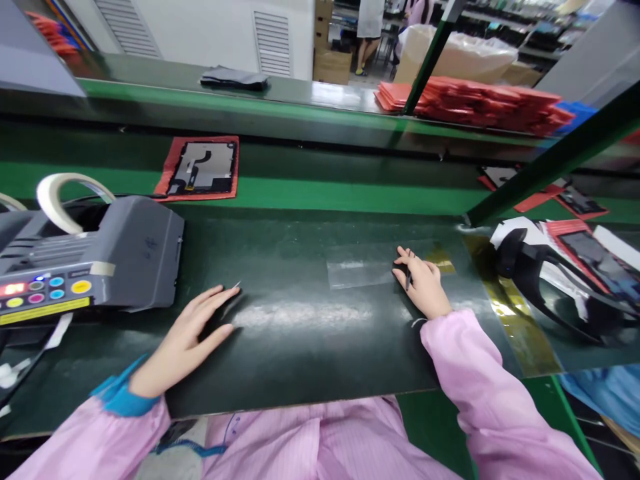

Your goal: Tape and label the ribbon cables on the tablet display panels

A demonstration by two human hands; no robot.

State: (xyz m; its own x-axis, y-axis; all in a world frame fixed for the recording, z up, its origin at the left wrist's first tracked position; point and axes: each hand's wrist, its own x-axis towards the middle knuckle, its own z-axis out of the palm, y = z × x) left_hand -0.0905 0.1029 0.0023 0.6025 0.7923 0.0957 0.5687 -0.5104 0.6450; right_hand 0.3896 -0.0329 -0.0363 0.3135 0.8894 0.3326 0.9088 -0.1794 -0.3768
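Observation:
My left hand [193, 333] rests on the dark work mat [310, 347], fingers stretched forward and apart, with a thin pointed sliver at its fingertips. My right hand [423, 283] lies on the mat further right, fingers curled around a slim dark tool [408, 277]. Just left of that hand a clear plastic film [360, 267] lies flat on the mat. A grey tape dispenser machine [90, 260] with coloured buttons and a tape roll [63, 193] stands close to my left hand.
On the green conveyor behind lies a red tray with a dark panel [200, 168]. Stacked red trays [480, 103] sit on the far shelf. A black device [530, 267] and more red-backed panels [585, 247] lie at the right. A green post [550, 163] slants across.

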